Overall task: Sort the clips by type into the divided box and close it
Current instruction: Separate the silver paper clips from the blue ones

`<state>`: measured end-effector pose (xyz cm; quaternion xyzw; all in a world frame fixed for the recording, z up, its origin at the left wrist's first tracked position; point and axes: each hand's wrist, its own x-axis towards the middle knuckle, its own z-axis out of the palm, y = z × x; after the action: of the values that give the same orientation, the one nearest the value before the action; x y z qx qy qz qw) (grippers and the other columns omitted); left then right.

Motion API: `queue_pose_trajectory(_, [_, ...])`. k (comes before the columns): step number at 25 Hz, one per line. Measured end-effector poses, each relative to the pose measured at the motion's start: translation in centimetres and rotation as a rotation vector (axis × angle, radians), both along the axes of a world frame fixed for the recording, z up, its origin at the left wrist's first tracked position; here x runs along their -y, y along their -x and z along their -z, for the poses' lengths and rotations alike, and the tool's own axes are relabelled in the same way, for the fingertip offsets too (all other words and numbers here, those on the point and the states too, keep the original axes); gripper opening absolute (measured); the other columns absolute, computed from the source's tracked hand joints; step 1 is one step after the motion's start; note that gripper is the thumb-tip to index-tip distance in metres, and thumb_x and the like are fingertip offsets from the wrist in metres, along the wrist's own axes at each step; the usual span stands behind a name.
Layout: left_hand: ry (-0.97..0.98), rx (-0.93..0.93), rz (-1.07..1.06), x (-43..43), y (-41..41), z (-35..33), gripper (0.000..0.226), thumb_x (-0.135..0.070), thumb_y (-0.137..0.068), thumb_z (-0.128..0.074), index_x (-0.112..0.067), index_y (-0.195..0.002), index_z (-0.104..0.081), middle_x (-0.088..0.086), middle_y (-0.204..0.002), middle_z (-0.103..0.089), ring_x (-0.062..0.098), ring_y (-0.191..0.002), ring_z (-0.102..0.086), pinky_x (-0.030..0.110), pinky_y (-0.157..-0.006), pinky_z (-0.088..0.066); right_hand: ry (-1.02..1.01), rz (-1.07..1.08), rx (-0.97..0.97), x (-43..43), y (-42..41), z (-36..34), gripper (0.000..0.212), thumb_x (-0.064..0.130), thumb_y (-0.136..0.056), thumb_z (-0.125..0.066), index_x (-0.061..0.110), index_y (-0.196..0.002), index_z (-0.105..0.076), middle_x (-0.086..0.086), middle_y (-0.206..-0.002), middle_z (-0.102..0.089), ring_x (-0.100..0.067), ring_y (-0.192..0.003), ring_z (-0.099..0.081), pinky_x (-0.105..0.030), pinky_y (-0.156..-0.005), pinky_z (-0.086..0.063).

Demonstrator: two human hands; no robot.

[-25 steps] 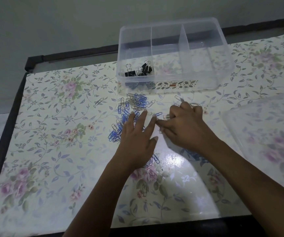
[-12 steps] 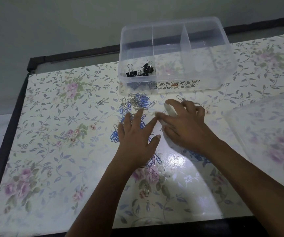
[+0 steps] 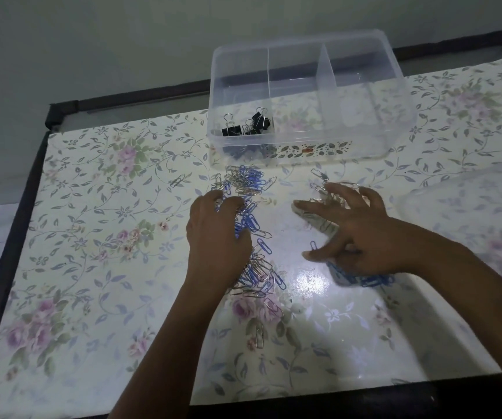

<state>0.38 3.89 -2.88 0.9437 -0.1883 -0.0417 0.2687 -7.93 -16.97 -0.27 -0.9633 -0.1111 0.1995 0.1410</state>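
Since the blue and silver paper clips (image 3: 254,276) lie mixed and interlocked in one heap, any sweep could drag the wrong colour along, because hooked clips tend to come away in chains. The table cover (image 3: 92,237) looks glossy and slick, so pushed clips may skid off toward the near edge. Strays are easy to forget: a lone silver clip (image 3: 257,335) lies nearer the person than the left hand, and another stray (image 3: 178,180) lies well off to that hand's far left. Some blue clips (image 3: 373,281) sit half hidden under the right wrist, so the forearm could scatter them.

The clips are thin wire, either blue-coated or bare silver. The main heap runs beneath and just right of the left hand (image 3: 218,237), with more heaped beyond its knuckles. A looser silver group (image 3: 331,192) lies under and beyond the right hand's fingers.

The left hand is palm down with its fingers bent into the heap; I cannot tell if it pinches anything. The right hand (image 3: 361,234) is palm down with fingers splayed apart, gripping nothing.

Beyond both hands the clear divided box (image 3: 401,122) stands open. Black binder clips (image 3: 245,127) sit in its compartment on the left-hand side, and no paper clips are in it yet. The translucent lid (image 3: 470,213) lies to the right of the right hand, off the box.
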Motion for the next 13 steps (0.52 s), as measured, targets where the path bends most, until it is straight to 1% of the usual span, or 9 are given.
queue_pose_trajectory(2, [0.014,-0.014,-0.005,0.1,-0.1,-0.1,0.043,-0.009,-0.076,-0.065,-0.013,-0.118,-0.058,0.013,-0.135,-0.042,0.03,-0.128,-0.032,0.04,-0.102,-0.028,0.036,-0.006,-0.1,0.9,0.2,-0.7,0.041,0.024,-0.092,-0.049,0.06,-0.11,-0.052,0.031,-0.129,0.032,-0.007,-0.124,0.035,-0.04,-0.105,0.019])
queue_pose_trajectory(3, [0.02,-0.028,-0.013,0.0,-0.1,-0.1,0.042,-0.013,-0.077,-0.063,-0.014,-0.118,-0.057,0.013,-0.135,-0.041,0.03,-0.128,-0.031,0.04,-0.102,-0.027,0.037,-0.007,-0.119,1.2,0.4,-0.8,0.042,0.023,-0.091,-0.051,0.061,-0.108,-0.051,0.033,-0.13,0.031,-0.005,-0.123,0.037,-0.04,-0.104,0.022])
queue_pose_trajectory(4, [0.029,-0.037,-0.019,-0.1,-0.1,-0.1,0.042,-0.019,-0.077,-0.06,-0.014,-0.118,-0.057,0.012,-0.134,-0.042,0.029,-0.128,-0.031,0.039,-0.102,-0.027,0.001,0.011,-0.118,1.2,0.5,-0.8,0.042,0.023,-0.089,-0.054,0.06,-0.108,-0.051,0.033,-0.136,0.023,-0.005,-0.125,0.036,-0.039,-0.103,0.023])
queue_pose_trajectory(5, [0.044,-0.044,-0.023,-0.1,-0.1,-0.2,0.044,-0.024,-0.075,-0.055,-0.014,-0.118,-0.057,0.012,-0.133,-0.042,0.028,-0.127,-0.032,0.038,-0.102,-0.026,-0.076,0.041,-0.082,1.0,0.5,-0.8,0.041,0.024,-0.085,-0.059,0.057,-0.108,-0.052,0.031,-0.144,0.006,-0.006,-0.13,0.03,-0.041,-0.104,0.022])
queue_pose_trajectory(6, [0.062,-0.046,-0.025,-0.1,0.0,-0.3,0.047,-0.027,-0.072,-0.051,-0.015,-0.117,-0.057,0.011,-0.132,-0.043,0.027,-0.126,-0.033,0.037,-0.101,-0.027,-0.163,0.065,0.001,0.7,0.4,-0.7,0.039,0.025,-0.079,-0.061,0.052,-0.108,-0.056,0.027,-0.145,-0.014,-0.011,-0.136,0.018,-0.048,-0.109,0.016])
queue_pose_trajectory(7, [0.077,-0.047,-0.034,0.0,0.0,-0.3,0.049,-0.028,-0.071,-0.048,-0.015,-0.117,-0.057,0.01,-0.13,-0.044,0.027,-0.124,-0.035,0.036,-0.099,-0.027,-0.191,0.051,0.117,0.2,0.1,-0.6,0.036,0.027,-0.073,-0.059,0.045,-0.104,-0.065,0.02,-0.143,-0.028,-0.021,-0.14,0.001,-0.059,-0.11,0.0])
queue_pose_trajectory(9, [0.09,-0.033,-0.057,0.1,0.1,-0.4,0.048,-0.027,-0.07,-0.047,-0.014,-0.115,-0.057,0.01,-0.126,-0.047,0.027,-0.12,-0.039,0.035,-0.096,-0.03,-0.154,-0.023,0.342,-1.4,-0.7,0.3,0.039,0.028,-0.069,-0.047,0.033,-0.099,-0.071,0.002,-0.137,-0.047,-0.041,-0.13,-0.032,-0.068,-0.097,-0.029])
queue_pose_trajectory(11, [0.093,-0.028,-0.061,0.2,0.1,-0.4,0.048,-0.027,-0.07,-0.048,-0.013,-0.114,-0.057,0.011,-0.124,-0.048,0.029,-0.118,-0.04,0.036,-0.096,-0.03,-0.057,-0.087,0.397,-3.5,-1.4,1.2,0.048,0.028,-0.068,-0.038,0.033,-0.106,-0.068,-0.01,-0.134,-0.051,-0.048,-0.121,-0.042,-0.069,-0.088,-0.036])
queue_pose_trajectory(13, [0.103,-0.033,-0.052,0.2,0.0,-0.3,0.047,-0.027,-0.069,-0.049,-0.012,-0.114,-0.057,0.013,-0.125,-0.048,0.03,-0.119,-0.041,0.04,-0.097,-0.031,0.028,-0.107,0.388,-4.5,-1.4,2.1,0.048,0.032,-0.069,-0.036,0.039,-0.104,-0.068,-0.012,-0.136,-0.05,-0.051,-0.118,-0.044,-0.073,-0.082,-0.034])
